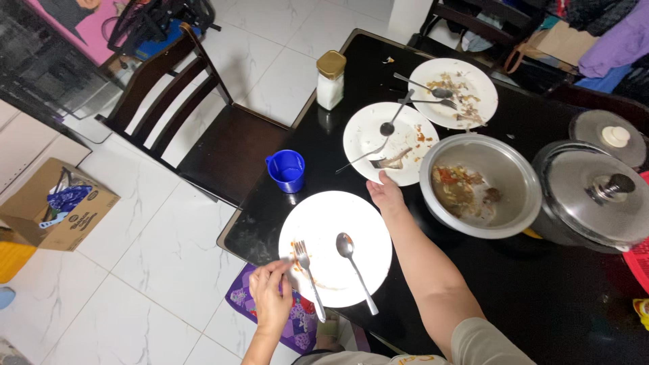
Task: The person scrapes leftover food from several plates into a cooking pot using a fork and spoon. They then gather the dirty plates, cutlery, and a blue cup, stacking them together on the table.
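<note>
At the near edge of the black desk [541, 297], the left hand [270, 294] pinches the fork [307, 270] lying on the nearest white plate [336, 249], beside a spoon [355, 270]. The right hand [385, 196], fingers pressed together, touches the rim of the second plate [365, 138], just beside the steel pot [480, 184]. A blue cup [286, 170] stands at the left edge.

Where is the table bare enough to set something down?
Bare black table lies right of the near plate, below the open pot. A smaller patch sits between jar and blue cup. Plates and pots crowd the far side.
</note>
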